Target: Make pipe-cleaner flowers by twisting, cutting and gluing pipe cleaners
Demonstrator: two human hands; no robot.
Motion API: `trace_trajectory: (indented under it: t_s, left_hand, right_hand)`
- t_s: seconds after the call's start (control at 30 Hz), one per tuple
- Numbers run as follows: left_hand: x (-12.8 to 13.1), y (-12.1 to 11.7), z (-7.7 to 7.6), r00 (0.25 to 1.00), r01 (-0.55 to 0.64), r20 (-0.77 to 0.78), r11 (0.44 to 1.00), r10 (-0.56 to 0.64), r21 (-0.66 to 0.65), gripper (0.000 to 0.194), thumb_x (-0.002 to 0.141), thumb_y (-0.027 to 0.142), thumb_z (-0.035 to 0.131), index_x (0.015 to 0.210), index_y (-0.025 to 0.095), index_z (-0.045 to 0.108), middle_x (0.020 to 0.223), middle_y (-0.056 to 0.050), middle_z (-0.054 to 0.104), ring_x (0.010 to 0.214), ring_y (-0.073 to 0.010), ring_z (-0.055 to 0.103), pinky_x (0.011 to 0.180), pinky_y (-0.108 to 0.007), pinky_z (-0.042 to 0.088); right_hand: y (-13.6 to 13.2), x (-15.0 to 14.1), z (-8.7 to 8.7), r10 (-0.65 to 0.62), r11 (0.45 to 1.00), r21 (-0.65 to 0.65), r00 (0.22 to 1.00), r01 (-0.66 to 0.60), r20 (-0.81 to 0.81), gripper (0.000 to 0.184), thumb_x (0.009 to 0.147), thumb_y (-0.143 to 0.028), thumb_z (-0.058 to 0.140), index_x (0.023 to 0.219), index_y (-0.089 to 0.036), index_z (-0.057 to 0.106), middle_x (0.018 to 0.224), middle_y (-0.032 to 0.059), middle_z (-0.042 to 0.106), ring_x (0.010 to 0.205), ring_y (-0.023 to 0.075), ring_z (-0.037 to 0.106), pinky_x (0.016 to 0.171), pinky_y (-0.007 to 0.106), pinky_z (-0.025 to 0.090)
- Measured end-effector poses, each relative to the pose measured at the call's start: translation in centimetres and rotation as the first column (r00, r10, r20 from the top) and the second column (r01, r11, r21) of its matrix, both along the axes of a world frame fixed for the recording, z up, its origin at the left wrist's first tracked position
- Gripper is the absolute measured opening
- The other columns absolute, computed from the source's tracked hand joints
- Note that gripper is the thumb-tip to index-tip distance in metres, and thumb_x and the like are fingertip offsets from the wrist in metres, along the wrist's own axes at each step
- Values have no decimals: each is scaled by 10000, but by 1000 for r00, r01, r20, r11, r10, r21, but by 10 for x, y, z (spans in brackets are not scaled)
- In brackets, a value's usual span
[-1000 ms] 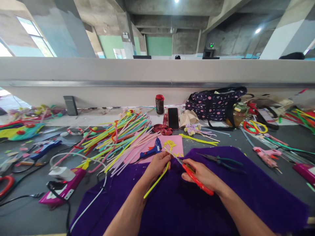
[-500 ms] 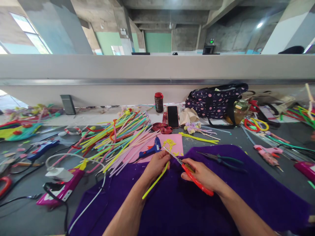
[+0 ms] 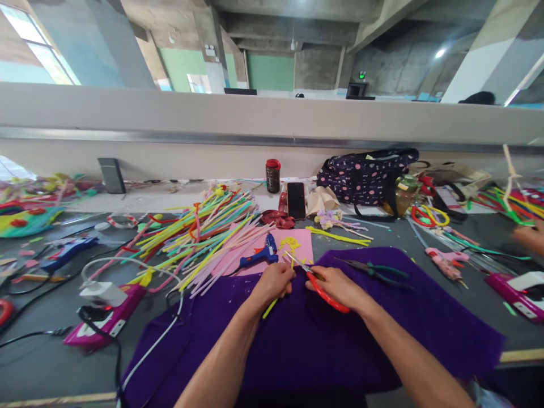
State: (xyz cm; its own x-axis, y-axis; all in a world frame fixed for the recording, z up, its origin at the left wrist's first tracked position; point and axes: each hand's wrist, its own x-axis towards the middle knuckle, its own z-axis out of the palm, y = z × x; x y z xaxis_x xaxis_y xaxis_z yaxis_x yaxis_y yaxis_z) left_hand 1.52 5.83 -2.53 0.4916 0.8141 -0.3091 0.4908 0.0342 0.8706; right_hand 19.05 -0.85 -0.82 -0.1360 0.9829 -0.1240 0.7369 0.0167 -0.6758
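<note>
My left hand (image 3: 276, 281) is closed around a yellow pipe cleaner (image 3: 269, 309); its lower end sticks out below the fingers, and a short tip shows above them. In my right hand (image 3: 334, 286) are red-handled scissors (image 3: 326, 293), gripped by the handles. Their blades point up and left, close to the pipe cleaner's upper tip; whether they touch it I cannot tell. Both hands hover over a purple cloth (image 3: 306, 351). Just beyond them, yellow cut pieces (image 3: 291, 245) lie on a pink sheet (image 3: 304, 237).
A blue glue gun (image 3: 259, 254) rests on the pink sheet, beside a heap of coloured pipe cleaners (image 3: 199, 226). Pliers (image 3: 374, 269) lie on the cloth to the right. A magenta power strip (image 3: 121, 311) with cables is at left. Another person's hand (image 3: 531, 235) shows at the right edge.
The scissor blades have come nearer the pipe cleaner, and less of it hangs below my left hand. The view has shifted slightly. Another person's hand has appeared at the far right.
</note>
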Motion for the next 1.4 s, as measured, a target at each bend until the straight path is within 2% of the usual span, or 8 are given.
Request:
trace_trajectory:
  t_s: [0.23,0.47,0.77,0.87,0.97,1.13,1.23,1.4]
  left_hand:
    - [-1,0,-2,1000,0,-12,999,0,41,166,721,234,413,629,144,517,419,26,521,297,-65,361,363,-188,264]
    - [-2,3,-9,1000,4,4,998,-4,63,175,716,212,399,647,138,542,413,19,527,296,-74,377,364,-190,277]
    - [-2,2,-11,1000,19,-8,995,-18,95,212,726,242,413,569,145,518,410,12,520,310,-78,397,379,-195,298]
    - [-4,2,-9,1000,28,-4,995,-28,96,205,719,232,416,559,146,512,397,14,510,297,-78,391,370,-196,287]
    - [-7,3,-7,999,32,9,996,-32,85,188,723,251,422,599,149,519,406,22,514,286,-75,377,351,-193,266]
    - [-11,6,-3,998,7,57,999,-10,47,179,733,297,426,652,155,498,437,29,519,292,-66,384,334,-184,254]
    - [-12,9,1,993,-56,105,998,59,-28,169,738,303,424,694,154,491,480,29,534,308,-63,417,320,-171,252]
    - [-11,12,5,946,-124,282,984,156,-128,196,734,337,457,753,144,487,532,33,535,321,-48,431,292,-148,247]
  right_hand:
    - [5,-9,0,15,1000,-15,986,-12,167,250,790,-371,486,856,-167,614,838,69,664,719,184,588,583,231,331]
    - [6,-9,-2,11,1000,-5,985,-10,171,219,777,-282,469,889,-175,624,858,55,666,730,171,585,601,224,340]
    - [12,-6,-5,2,998,-65,983,10,184,212,703,-134,450,833,-171,614,710,19,639,623,137,553,541,199,326]
    - [8,-4,-2,5,999,-47,992,1,129,160,706,-218,520,827,-175,615,675,-1,608,585,122,517,522,196,331]
    - [1,-1,2,-26,999,-25,1000,26,-6,234,704,-339,573,870,-177,607,668,-12,566,565,101,483,509,186,355]
    - [-6,4,9,-148,962,-259,962,86,-228,388,742,-531,497,976,-222,520,588,-56,445,390,53,384,356,162,349]
    - [-5,4,11,-170,951,-300,937,75,-306,421,726,-571,501,975,-232,488,595,-64,423,373,40,375,326,151,364]
    - [-4,1,11,-130,967,-252,913,31,-386,455,734,-564,507,1041,-234,451,611,-62,432,391,40,386,327,149,389]
